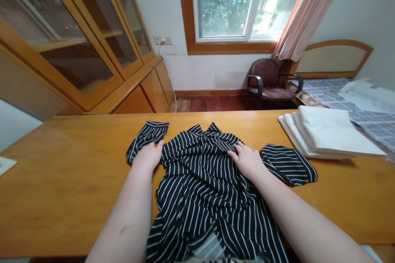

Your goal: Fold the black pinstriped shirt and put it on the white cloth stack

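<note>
resting right hand (247,160) flat, left hand (148,157) perhaps gripping, on striped garment (200,185).

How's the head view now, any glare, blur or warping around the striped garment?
Head view: window overexposed at its right pane; table has a soft sheen, no hard glare; striped garment, left hand and right hand are sharp; wide-angle warping slants the cabinet at frame left.
</note>
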A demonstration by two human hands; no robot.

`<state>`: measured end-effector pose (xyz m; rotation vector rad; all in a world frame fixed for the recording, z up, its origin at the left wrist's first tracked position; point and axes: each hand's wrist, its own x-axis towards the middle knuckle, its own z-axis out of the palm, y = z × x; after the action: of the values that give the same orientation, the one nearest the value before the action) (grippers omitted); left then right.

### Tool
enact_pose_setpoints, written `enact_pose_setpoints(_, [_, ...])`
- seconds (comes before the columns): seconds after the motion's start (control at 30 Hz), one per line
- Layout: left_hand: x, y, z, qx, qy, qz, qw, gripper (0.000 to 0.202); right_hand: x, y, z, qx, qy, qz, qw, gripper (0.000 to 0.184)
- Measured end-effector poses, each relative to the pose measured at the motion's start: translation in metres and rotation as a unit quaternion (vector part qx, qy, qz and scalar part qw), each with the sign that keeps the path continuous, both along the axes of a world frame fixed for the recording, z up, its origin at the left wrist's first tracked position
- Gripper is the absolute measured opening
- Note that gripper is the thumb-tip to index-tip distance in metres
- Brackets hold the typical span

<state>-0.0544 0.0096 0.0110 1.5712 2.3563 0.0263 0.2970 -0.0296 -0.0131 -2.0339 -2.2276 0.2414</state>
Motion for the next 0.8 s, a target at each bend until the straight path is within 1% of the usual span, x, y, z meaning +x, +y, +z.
enact_pose_setpoints(0.07, [-0.006, 0.000, 0.001, -0.015, 0.029, 0.054, 0.998, 0.073, 0.000, 0.000, 0.001, 0.005, -0.005, -0.015, 1.000, 0.060])
enact_pose_setpoints(0.1, [-0.007, 0.000, 0.002, -0.005, 0.037, 0.062, 0.997, 0.073, -0.001, -0.001, 0.003, 0.009, -0.005, -0.019, 1.000, 0.059])
enact_pose_setpoints(0.13, [-0.006, 0.000, 0.003, 0.019, 0.041, 0.054, 0.998, 0.072, -0.001, -0.001, 0.005, 0.013, -0.003, -0.020, 1.000, 0.058])
enact_pose_setpoints(0.17, [-0.004, 0.000, 0.003, 0.053, 0.038, 0.027, 0.998, 0.069, -0.001, -0.001, 0.007, 0.020, 0.001, -0.019, 1.000, 0.056])
enact_pose_setpoints(0.23, [0.004, 0.001, 0.002, 0.125, 0.011, -0.066, 0.990, 0.060, 0.001, 0.001, 0.009, 0.039, 0.024, -0.020, 0.999, 0.051])
enact_pose_setpoints(0.3, [0.015, 0.002, 0.000, 0.160, -0.033, -0.150, 0.975, 0.052, 0.005, 0.004, 0.009, 0.059, 0.047, -0.040, 0.996, 0.049])
enact_pose_setpoints(0.33, [0.020, 0.003, -0.002, 0.160, -0.054, -0.172, 0.971, 0.050, 0.008, 0.006, 0.008, 0.063, 0.052, -0.057, 0.995, 0.050])
enact_pose_setpoints(0.37, [0.023, 0.003, -0.003, 0.152, -0.070, -0.181, 0.969, 0.051, 0.010, 0.008, 0.007, 0.061, 0.052, -0.074, 0.994, 0.052])
enact_pose_setpoints(0.47, [0.029, 0.000, -0.003, 0.105, -0.101, -0.184, 0.972, 0.053, 0.016, 0.013, 0.002, 0.034, 0.027, -0.102, 0.994, 0.057])
enact_pose_setpoints(0.53, [0.029, -0.003, -0.001, 0.062, -0.120, -0.191, 0.972, 0.052, 0.017, 0.015, 0.001, 0.012, 0.008, -0.095, 0.995, 0.054])
enact_pose_setpoints(0.6, [0.030, -0.004, 0.001, 0.039, -0.121, -0.198, 0.972, 0.050, 0.015, 0.016, 0.002, -0.001, -0.012, -0.063, 0.998, 0.044])
enact_pose_setpoints(0.63, [0.031, -0.004, 0.002, 0.043, -0.110, -0.205, 0.972, 0.047, 0.014, 0.016, 0.002, 0.000, -0.015, -0.041, 0.999, 0.038])
enact_pose_setpoints(0.7, [0.035, -0.003, 0.001, 0.073, -0.085, -0.224, 0.968, 0.037, 0.012, 0.016, 0.002, 0.015, -0.002, 0.002, 1.000, 0.026])
enact_pose_setpoints(0.77, [0.039, -0.002, -0.002, 0.099, -0.094, -0.252, 0.958, 0.035, 0.012, 0.017, 0.000, 0.027, 0.048, 0.014, 0.998, 0.019])
enact_pose_setpoints(0.8, [0.041, -0.002, -0.003, 0.108, -0.111, -0.264, 0.952, 0.038, 0.012, 0.017, -0.001, 0.030, 0.082, 0.011, 0.996, 0.021])
